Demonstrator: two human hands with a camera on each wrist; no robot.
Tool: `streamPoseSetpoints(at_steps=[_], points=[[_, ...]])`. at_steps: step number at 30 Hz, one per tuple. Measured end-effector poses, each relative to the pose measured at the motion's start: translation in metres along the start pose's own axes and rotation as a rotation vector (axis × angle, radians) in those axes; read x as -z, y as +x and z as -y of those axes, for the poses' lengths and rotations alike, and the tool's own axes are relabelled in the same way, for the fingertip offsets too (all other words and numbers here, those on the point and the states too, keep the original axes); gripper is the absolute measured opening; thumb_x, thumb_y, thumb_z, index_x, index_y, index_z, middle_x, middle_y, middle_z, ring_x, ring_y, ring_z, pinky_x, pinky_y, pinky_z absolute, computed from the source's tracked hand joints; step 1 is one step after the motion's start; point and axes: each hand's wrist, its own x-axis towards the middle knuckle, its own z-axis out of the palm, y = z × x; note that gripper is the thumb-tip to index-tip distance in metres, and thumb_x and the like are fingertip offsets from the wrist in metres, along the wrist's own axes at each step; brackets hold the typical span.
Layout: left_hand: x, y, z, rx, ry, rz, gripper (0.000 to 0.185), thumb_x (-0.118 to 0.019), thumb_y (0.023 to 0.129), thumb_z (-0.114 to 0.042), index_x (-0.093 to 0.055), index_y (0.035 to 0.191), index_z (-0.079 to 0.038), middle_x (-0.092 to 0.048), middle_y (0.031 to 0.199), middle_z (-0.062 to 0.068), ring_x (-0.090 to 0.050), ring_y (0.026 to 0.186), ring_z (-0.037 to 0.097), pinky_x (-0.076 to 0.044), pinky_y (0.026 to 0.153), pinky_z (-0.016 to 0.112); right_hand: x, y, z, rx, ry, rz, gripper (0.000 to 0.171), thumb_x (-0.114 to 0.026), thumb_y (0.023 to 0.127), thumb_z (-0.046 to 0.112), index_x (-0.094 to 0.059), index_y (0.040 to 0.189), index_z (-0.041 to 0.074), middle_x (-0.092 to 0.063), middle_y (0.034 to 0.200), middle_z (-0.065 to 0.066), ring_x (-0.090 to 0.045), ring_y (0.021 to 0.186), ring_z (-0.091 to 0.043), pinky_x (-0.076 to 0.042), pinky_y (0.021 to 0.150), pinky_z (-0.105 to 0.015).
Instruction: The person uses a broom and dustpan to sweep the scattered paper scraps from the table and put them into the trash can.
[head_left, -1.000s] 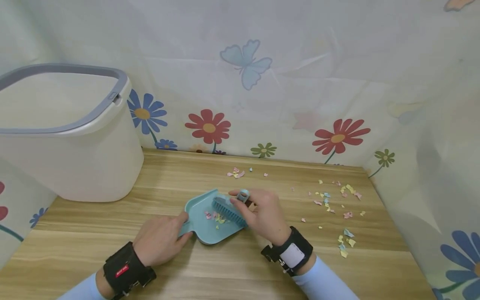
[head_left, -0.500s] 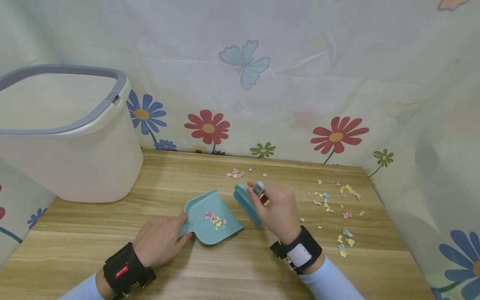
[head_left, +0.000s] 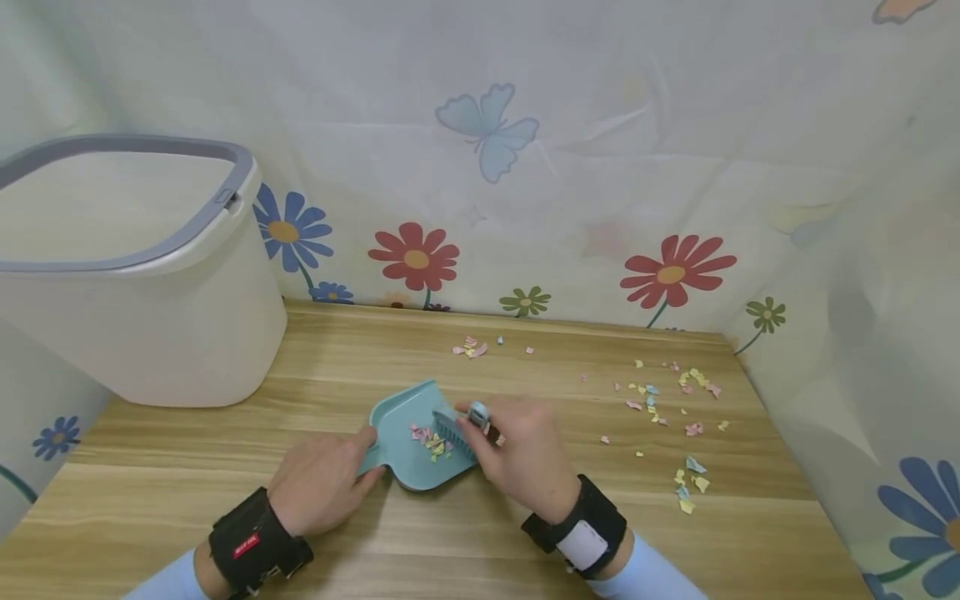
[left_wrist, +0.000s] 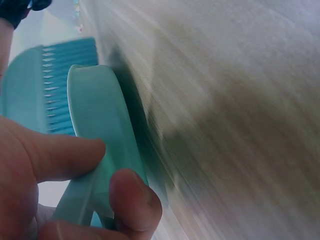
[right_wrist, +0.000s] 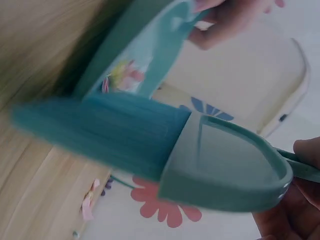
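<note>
My left hand grips the short handle of a light blue dustpan, which lies on the wooden table. Thumb and fingers pinch that handle in the left wrist view. Pink and yellow paper scraps sit inside the pan. With my right hand I hold a small blue brush by its handle. Its bristles are over the pan's open front edge, just right of the scraps; whether they touch the pan is hard to tell. The right wrist view shows the bristles blurred.
A large white bin with a grey rim stands at the back left. More paper scraps lie near the table's back edge, and others are scattered on the right. A flowered curtain hangs behind the table.
My right hand drew the brush rightward off the dustpan, then brought it back left over the pan's front edge. The left hand and the dustpan have stayed in place.
</note>
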Motion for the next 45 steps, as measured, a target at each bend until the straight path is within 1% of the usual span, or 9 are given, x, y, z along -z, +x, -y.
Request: streamPoseSetpoints(at_steps=[6, 10, 15, 19, 24, 30, 37, 41, 45], points=[[0.004, -0.001, 0.003, 0.036, -0.046, 0.035, 0.037, -0.070, 0.098, -0.038, -0.064, 0.122, -0.011, -0.055, 0.069, -0.005, -0.044, 0.054, 0.009, -0.028, 0.046, 0.029, 0.025, 0.002, -0.009, -0.162, 0.261, -0.109, 0.010, -0.075, 0.092, 0.003, -0.079, 0.101, 0.005, -0.079, 0.088, -0.005, -0.058, 0.061, -0.002, -0.049, 0.052, -0.022], [0.012, -0.002, 0.011, 0.050, -0.086, 0.022, 0.045, -0.067, 0.100, -0.037, -0.062, 0.133, -0.007, -0.075, 0.096, 0.006, -0.057, 0.066, 0.010, -0.043, 0.052, 0.032, 0.044, -0.003, -0.019, -0.202, 0.254, -0.192, 0.012, -0.076, 0.090, -0.001, -0.080, 0.099, 0.004, -0.080, 0.088, -0.007, -0.057, 0.062, -0.001, -0.047, 0.053, -0.020], [0.030, -0.004, 0.022, 0.071, -0.161, -0.007, 0.051, -0.064, 0.102, -0.039, -0.058, 0.139, -0.003, -0.072, 0.127, 0.017, -0.070, 0.094, 0.019, -0.057, 0.075, 0.044, 0.064, -0.018, -0.038, -0.237, 0.198, -0.266, 0.016, -0.078, 0.086, -0.005, -0.081, 0.097, 0.006, -0.078, 0.083, -0.009, -0.053, 0.057, 0.001, -0.042, 0.052, -0.017], [0.050, -0.007, 0.029, 0.077, -0.217, -0.032, 0.053, -0.062, 0.103, -0.040, -0.057, 0.140, -0.002, -0.074, 0.115, 0.013, -0.069, 0.085, 0.018, -0.055, 0.068, 0.040, 0.077, -0.033, -0.051, -0.310, 0.165, -0.245, 0.017, -0.077, 0.087, -0.005, -0.081, 0.097, 0.008, -0.078, 0.083, -0.008, -0.047, 0.055, -0.001, -0.038, 0.050, -0.018], [0.074, -0.010, 0.036, 0.048, -0.205, -0.173, 0.047, -0.064, 0.102, -0.042, -0.065, 0.130, -0.005, -0.063, 0.075, -0.002, -0.048, 0.057, 0.009, -0.034, 0.049, 0.027, 0.086, -0.050, -0.058, -0.385, 0.136, -0.210, 0.014, -0.076, 0.090, -0.002, -0.081, 0.096, 0.010, -0.075, 0.079, -0.004, -0.043, 0.054, 0.000, -0.035, 0.048, -0.020], [0.103, -0.013, 0.043, 0.017, -0.187, -0.389, 0.043, -0.072, 0.097, -0.040, -0.071, 0.126, -0.007, -0.065, 0.072, -0.005, -0.044, 0.056, 0.005, -0.030, 0.048, 0.025, 0.086, -0.065, -0.061, -0.378, 0.071, -0.199, 0.012, -0.078, 0.089, -0.002, -0.081, 0.093, 0.009, -0.074, 0.078, 0.000, -0.044, 0.052, 0.002, -0.036, 0.048, -0.017], [0.156, -0.016, 0.053, -0.031, -0.126, -0.671, 0.039, -0.083, 0.088, -0.032, -0.077, 0.118, -0.007, -0.065, 0.064, -0.002, -0.040, 0.051, -0.003, -0.028, 0.048, 0.021, 0.083, -0.073, -0.059, -0.337, -0.034, -0.153, 0.013, -0.080, 0.087, 0.000, -0.080, 0.094, 0.010, -0.075, 0.079, 0.002, -0.051, 0.055, 0.002, -0.038, 0.049, -0.016], [0.184, -0.019, 0.055, 0.011, -0.122, -0.743, 0.042, -0.081, 0.089, -0.029, -0.076, 0.121, -0.003, -0.063, 0.063, 0.006, -0.033, 0.050, -0.001, -0.023, 0.050, 0.022, 0.083, -0.076, -0.058, -0.336, -0.058, -0.141, 0.012, -0.081, 0.086, 0.001, -0.080, 0.094, 0.010, -0.077, 0.080, 0.001, -0.054, 0.056, 0.003, -0.040, 0.049, -0.016], [0.208, -0.020, 0.063, 0.130, -0.137, -0.759, 0.048, -0.075, 0.095, -0.034, -0.071, 0.127, 0.002, -0.071, 0.086, 0.026, -0.032, 0.053, -0.005, -0.024, 0.053, 0.019, 0.081, -0.076, -0.059, -0.326, -0.072, -0.142, 0.012, -0.081, 0.086, 0.001, -0.079, 0.093, 0.010, -0.077, 0.079, 0.001, -0.054, 0.057, 0.005, -0.041, 0.050, -0.015]])
